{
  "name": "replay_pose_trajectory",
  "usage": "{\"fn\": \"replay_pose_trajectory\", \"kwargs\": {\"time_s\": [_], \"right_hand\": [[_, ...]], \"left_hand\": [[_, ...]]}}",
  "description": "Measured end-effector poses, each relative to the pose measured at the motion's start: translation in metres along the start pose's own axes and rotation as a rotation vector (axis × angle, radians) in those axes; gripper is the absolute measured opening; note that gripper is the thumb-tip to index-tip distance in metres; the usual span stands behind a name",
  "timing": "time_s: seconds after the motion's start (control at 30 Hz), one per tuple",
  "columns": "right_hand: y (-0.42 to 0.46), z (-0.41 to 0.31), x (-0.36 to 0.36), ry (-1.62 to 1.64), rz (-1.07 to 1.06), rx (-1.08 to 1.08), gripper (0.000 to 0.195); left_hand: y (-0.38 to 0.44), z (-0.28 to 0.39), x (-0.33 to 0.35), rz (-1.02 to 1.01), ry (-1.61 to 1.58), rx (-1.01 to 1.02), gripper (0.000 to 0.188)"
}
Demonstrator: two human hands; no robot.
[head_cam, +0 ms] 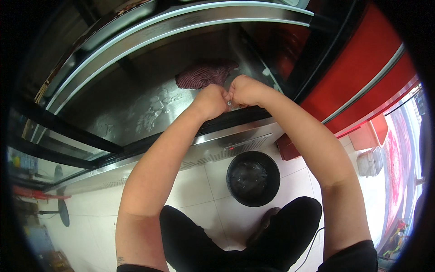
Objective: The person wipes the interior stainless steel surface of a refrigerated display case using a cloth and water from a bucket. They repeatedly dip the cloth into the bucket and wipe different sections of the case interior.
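My left hand (211,100) and my right hand (246,91) meet just inside the front edge of a refrigerated display case. Both are curled, with thumbs and fingertips pinching at the same spot. A small, clear, shiny thing (233,106) shows between and below them; I cannot tell whether it is plastic or water. Just beyond my hands, a dark red striped cloth (204,74) lies crumpled on the case's metal floor (136,91). Puddles and drops of water (158,105) are spread over that metal, left of my hands.
A black bucket (253,179) holding water stands on the tiled floor between my feet and the case. The case's black front sill (238,114) runs under my forearms. At right are a red panel (367,64), a pinkish bin (369,133) and a clear plastic container (369,162).
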State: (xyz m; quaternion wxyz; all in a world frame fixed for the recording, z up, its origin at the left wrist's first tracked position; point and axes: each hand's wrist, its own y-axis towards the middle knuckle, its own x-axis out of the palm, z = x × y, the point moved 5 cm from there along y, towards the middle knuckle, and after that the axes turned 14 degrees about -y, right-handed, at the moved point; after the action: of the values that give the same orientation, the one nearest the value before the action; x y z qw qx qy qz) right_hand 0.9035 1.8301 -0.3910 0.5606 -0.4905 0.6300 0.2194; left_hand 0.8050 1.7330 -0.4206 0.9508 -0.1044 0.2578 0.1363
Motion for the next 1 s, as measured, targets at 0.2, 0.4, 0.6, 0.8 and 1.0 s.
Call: {"fn": "replay_pose_trajectory", "kwargs": {"time_s": [0.2, 0.4, 0.6, 0.8, 1.0], "right_hand": [[-0.008, 0.023, 0.015, 0.663, 0.004, 0.161, 0.021], [-0.029, 0.025, 0.02, 1.072, 0.0, 0.186, 0.023], [-0.116, 0.021, 0.037, 1.294, 0.078, 0.099, 0.018], [-0.172, 0.011, 0.038, 0.111, 0.314, -0.038, 0.023], [-0.053, 0.056, -0.034, -0.502, 0.577, 0.068, 0.026]], "left_hand": [[0.0, -0.005, 0.009, 0.113, -0.381, -0.057, 0.025], [-0.015, 0.013, 0.017, 0.092, -0.78, -0.085, 0.021], [-0.091, 0.038, 0.043, 0.111, -0.72, 0.158, 0.019], [-0.168, 0.013, 0.107, -0.039, -0.535, 0.004, 0.023], [-0.167, 0.033, 0.078, 0.121, -0.429, 0.268, 0.022]]}}
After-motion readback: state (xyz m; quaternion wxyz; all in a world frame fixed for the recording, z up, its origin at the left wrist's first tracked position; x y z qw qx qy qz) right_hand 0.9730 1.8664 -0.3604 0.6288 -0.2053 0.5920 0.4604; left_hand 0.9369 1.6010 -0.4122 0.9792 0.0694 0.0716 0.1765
